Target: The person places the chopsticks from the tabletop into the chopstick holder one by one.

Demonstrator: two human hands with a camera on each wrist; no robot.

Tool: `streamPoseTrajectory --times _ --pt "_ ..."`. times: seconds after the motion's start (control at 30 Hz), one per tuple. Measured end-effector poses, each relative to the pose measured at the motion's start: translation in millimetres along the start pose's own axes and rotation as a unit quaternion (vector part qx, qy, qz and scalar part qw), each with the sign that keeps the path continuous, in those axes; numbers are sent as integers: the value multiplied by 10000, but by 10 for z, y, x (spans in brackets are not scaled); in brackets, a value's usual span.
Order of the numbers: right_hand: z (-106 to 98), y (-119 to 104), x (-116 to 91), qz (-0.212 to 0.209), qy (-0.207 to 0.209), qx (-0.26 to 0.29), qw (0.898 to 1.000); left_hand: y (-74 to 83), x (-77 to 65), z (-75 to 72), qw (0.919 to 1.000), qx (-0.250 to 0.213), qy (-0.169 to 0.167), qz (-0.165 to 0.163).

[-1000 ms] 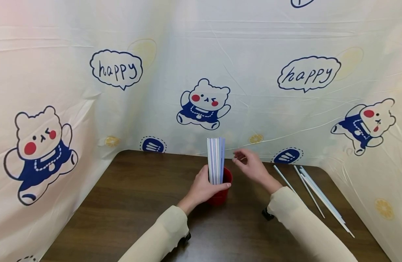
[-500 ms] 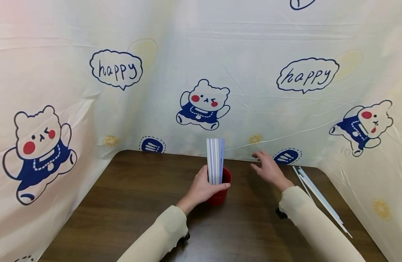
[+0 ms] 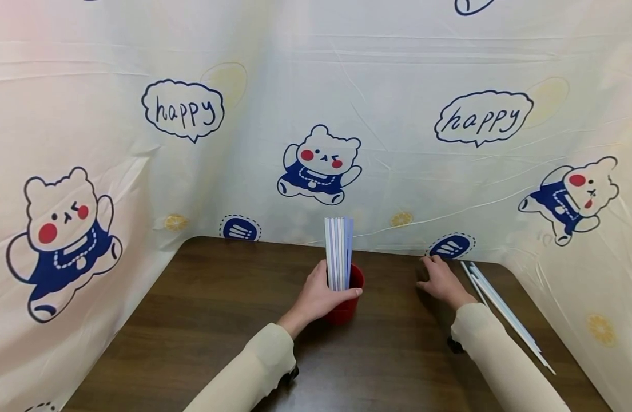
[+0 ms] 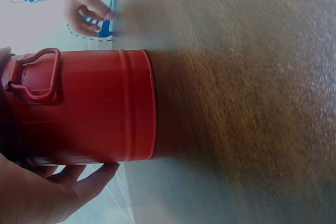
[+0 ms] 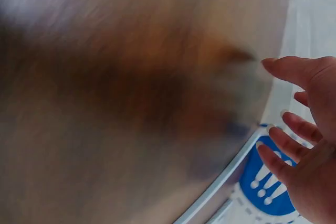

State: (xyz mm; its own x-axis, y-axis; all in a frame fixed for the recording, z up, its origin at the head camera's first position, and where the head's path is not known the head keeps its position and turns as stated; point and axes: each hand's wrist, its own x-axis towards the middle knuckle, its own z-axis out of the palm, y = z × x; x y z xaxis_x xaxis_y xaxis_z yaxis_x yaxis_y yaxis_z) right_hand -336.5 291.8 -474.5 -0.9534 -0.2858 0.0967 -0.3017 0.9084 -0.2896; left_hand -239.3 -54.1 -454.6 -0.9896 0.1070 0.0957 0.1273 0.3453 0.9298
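My left hand (image 3: pixel 316 294) grips a small red metal bucket (image 3: pixel 344 313) near the middle of the table, its fingers round the side. In the left wrist view the red bucket (image 4: pixel 92 111) has a wire handle. A bundle of thin white and blue sticks (image 3: pixel 338 252) stands upright in it. At the back right, my right hand (image 3: pixel 444 281) is low over the table, left of several loose sticks (image 3: pixel 511 312). The right wrist view shows the right hand (image 5: pixel 310 140) with fingers apart and nothing between them, and a stick (image 5: pixel 220 182) below.
The dark brown wooden table (image 3: pixel 218 320) has its back edge against a pale curtain (image 3: pixel 393 171) printed with bears. That curtain also encloses the left and right sides.
My right hand has moved right and down, away from the bucket toward the loose sticks; its arm now covers the leftmost stick. My left hand and the bucket stay in place.
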Motion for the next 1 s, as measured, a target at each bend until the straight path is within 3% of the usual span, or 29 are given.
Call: streamPoseTrajectory --times 0.27,0.53,0.73,1.0 --pt "17 188 -56 208 114 -272 9993 0 -12 -2 10000 -47 -48 -9" --pt "-13 275 -66 347 -45 -302 9989 10 -8 7 10000 -49 -37 -19" --pt "-32 337 -101 746 109 -504 9959 -5 -7 18 10000 30 -26 -28" --pt "-87 475 -129 926 68 -249 9954 9 0 0 10000 -22 -14 -3"
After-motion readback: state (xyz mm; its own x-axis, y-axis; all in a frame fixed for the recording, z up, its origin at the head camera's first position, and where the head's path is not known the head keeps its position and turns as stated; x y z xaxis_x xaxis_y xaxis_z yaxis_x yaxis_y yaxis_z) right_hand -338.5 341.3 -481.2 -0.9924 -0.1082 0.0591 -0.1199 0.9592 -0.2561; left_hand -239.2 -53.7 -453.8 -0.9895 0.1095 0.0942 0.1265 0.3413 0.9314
